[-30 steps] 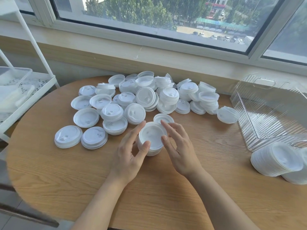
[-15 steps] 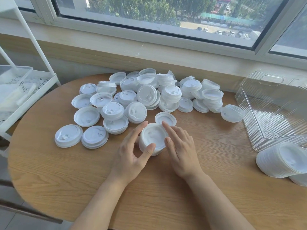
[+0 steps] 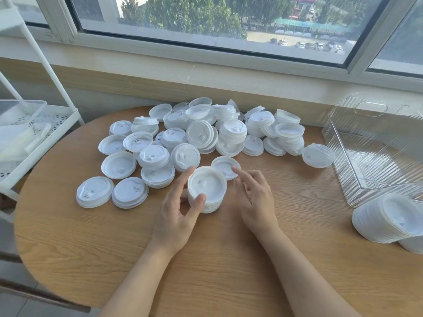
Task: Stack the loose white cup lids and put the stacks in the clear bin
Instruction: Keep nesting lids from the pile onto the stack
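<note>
On the far left stands a white metal rack (image 3: pixel 39 131) with little holes in its shelf. Next to it is the round wooden table (image 3: pixel 91 236), smooth and light brown with thin lines in the wood. A big heap of loose lids (image 3: pixel 206 133) lies on it by the window wall. They are thin, round, white plastic, some flat, some piled on each other.

In the middle, the left hand (image 3: pixel 176 213) grips a short stack of lids (image 3: pixel 207 189), thumb on the near edge and fingers curled round the far side. The stack stands on the table. The right hand (image 3: pixel 254 200) is just beside it, fingers loose and spread, holding nothing. One single lid (image 3: pixel 225 167) lies right behind the stack.

On the right sits the clear bin (image 3: pixel 375 152), see-through plastic with ribbed walls. A tall stack (image 3: pixel 389 218) lies on its side near the bin's front corner.
</note>
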Demonstrator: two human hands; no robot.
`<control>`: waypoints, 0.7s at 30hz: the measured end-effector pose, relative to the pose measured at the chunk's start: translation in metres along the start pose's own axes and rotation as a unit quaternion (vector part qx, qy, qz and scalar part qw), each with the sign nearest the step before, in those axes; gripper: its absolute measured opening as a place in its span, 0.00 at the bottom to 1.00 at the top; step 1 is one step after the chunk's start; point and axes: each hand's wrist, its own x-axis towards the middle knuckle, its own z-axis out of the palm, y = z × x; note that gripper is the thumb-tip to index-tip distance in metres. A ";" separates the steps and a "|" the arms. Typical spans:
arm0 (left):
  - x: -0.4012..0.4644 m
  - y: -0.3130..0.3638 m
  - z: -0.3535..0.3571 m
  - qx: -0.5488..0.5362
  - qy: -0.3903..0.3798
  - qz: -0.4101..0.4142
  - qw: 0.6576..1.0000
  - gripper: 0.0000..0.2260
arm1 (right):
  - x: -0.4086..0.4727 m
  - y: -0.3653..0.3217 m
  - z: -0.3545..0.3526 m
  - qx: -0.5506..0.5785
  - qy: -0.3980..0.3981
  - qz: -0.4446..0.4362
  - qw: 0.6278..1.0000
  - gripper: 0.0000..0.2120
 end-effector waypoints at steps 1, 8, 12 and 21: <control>0.000 0.000 0.001 -0.001 0.000 0.002 1.000 0.30 | 0.003 0.003 0.002 -0.014 0.008 0.013 1.000 0.18; 0.001 -0.002 -0.001 0.045 -0.012 0.017 0.999 0.36 | 0.019 0.011 0.013 -0.111 0.007 0.031 0.993 0.08; 0.001 0.000 0.000 0.044 -0.012 0.015 0.999 0.38 | 0.016 0.006 0.008 -0.069 0.057 0.031 0.996 0.03; -0.001 0.002 -0.001 0.045 -0.011 0.000 0.999 0.40 | -0.012 -0.030 -0.029 0.025 0.115 -0.097 0.988 0.05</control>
